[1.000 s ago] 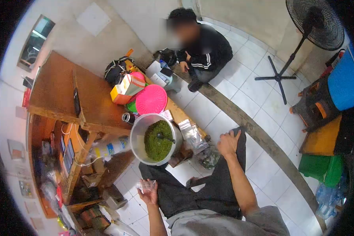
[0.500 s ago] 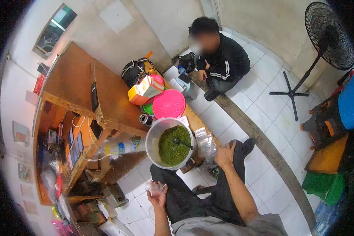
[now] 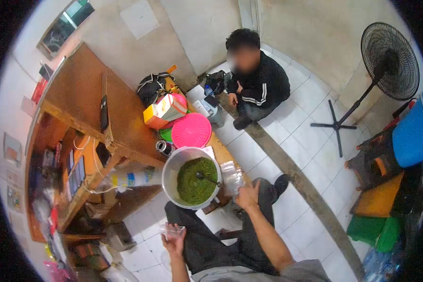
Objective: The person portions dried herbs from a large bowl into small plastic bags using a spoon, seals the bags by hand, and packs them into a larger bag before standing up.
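Observation:
My left hand point(image 3: 175, 243) is palm up beside my left knee, its fingers curled around a small clear plastic bag point(image 3: 172, 230). My right hand point(image 3: 247, 196) is over my right knee at the near end of a stack of clear plastic bags point(image 3: 231, 176), fingers apart; whether it touches them I cannot tell. In front of my knees stands a big pot point(image 3: 168, 188) of chopped green stuff point(image 3: 190, 190). A black ladle point(image 3: 207, 177) lies in it, handle toward the right rim.
Behind the pot are a pink lid point(image 3: 191, 130), an orange-white box point(image 3: 165, 112) and a jar point(image 3: 164, 147) near a low bench. A wooden cabinet point(image 3: 75, 89) stands left. Another person point(image 3: 261, 80) sits on the floor ahead. A fan point(image 3: 389, 61) and stools point(image 3: 378, 162) are at right.
The view has shifted, so most things appear further left and slightly lower. My right hand has come a little closer to the stacked bags. My left hand still holds its bag.

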The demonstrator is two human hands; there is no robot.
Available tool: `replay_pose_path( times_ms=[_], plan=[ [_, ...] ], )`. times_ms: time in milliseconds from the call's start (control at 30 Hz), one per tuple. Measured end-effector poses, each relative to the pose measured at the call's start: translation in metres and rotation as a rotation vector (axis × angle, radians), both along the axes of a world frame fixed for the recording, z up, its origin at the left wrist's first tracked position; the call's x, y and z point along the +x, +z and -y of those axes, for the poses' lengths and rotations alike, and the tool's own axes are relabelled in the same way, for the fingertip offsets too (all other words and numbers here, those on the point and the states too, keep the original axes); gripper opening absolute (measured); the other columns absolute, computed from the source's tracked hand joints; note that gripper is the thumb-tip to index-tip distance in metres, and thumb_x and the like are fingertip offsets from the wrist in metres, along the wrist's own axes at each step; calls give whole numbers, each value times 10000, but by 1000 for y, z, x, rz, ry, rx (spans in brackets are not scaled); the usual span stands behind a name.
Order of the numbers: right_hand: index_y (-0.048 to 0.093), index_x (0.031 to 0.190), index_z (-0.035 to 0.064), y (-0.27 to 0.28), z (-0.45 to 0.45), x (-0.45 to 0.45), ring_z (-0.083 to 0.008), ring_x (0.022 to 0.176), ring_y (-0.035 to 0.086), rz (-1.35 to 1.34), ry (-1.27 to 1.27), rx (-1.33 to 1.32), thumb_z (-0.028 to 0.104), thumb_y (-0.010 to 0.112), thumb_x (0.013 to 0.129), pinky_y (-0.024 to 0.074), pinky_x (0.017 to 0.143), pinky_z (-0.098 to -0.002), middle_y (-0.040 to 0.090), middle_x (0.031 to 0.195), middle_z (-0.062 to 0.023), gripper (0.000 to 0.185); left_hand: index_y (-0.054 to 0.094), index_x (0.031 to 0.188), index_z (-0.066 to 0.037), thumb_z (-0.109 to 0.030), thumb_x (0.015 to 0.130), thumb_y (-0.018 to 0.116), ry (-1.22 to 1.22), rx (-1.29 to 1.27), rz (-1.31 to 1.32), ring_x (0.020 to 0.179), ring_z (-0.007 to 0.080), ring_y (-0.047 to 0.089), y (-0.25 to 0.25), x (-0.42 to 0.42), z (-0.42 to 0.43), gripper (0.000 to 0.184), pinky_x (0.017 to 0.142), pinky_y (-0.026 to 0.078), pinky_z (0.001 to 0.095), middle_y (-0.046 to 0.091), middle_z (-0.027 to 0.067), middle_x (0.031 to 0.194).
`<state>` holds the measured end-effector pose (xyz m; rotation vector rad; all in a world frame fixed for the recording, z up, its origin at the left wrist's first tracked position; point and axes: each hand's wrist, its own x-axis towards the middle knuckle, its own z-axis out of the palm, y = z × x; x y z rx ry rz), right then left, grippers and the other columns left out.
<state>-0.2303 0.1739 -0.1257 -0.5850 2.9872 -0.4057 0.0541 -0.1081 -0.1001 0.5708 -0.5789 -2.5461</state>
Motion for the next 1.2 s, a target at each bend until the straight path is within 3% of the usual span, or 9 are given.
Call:
replay_pose_path(
  times_ms=[67, 167, 433, 533, 900, 967, 1200],
  plan=[
    [788, 958, 83, 12, 1, -2, -323, 1338, 519, 251, 24, -10, 250, 734, 729, 125, 1193, -683, 726, 1150, -163, 289, 467, 1479, -184, -538, 942, 618, 17, 25, 16, 1269, 305, 549, 3, -2, -3, 661, 1084, 381, 655, 623, 35, 1333],
    [788, 948, 90, 5, 1, -1, -337, 1276, 568, 243, 26, -30, 263, 746, 721, 124, 1189, -690, 739, 1082, -166, 289, 497, 1462, -170, -451, 901, 716, -8, 32, -30, 1296, 293, 544, 9, -2, -5, 664, 1128, 329, 679, 635, 44, 1334],
    [787, 920, 94, 6, -4, -7, -339, 1110, 638, 297, -7, 23, 279, 744, 750, 137, 1185, -680, 742, 936, -138, 255, 494, 1466, -179, -464, 897, 717, 34, 26, -9, 1290, 288, 540, 0, 4, -2, 674, 1085, 395, 676, 619, 37, 1335],
    [784, 898, 86, 1, -9, -5, -335, 1095, 639, 177, -28, -21, 262, 755, 750, 133, 1187, -674, 736, 916, -143, 232, 485, 1471, -181, -458, 895, 721, 26, 36, -36, 1309, 282, 524, -1, 5, -1, 681, 1087, 392, 672, 618, 37, 1341],
    [781, 871, 73, 8, -10, -7, -351, 1094, 634, 192, -22, 30, 270, 759, 755, 134, 1188, -676, 736, 892, -149, 229, 469, 1474, -172, -432, 889, 745, 66, 98, -43, 1287, 293, 547, 6, 2, -5, 698, 1076, 415, 664, 625, 52, 1324],
    [783, 867, 74, 6, -9, -6, -362, 1092, 631, 190, -6, 36, 272, 756, 755, 139, 1185, -680, 737, 896, -152, 228, 446, 1507, -178, -504, 926, 662, 54, 32, -12, 1270, 270, 546, 2, 4, -4, 700, 1084, 395, 666, 567, 15, 1374],
    [800, 907, 110, 5, -7, -6, -361, 1085, 628, 205, 0, 17, 280, 736, 747, 152, 1182, -679, 741, 916, -149, 242, 452, 1498, -175, -500, 951, 628, 46, 15, -22, 1270, 272, 545, 2, 4, -3, 661, 1084, 397, 666, 586, 18, 1354]
  ],
)
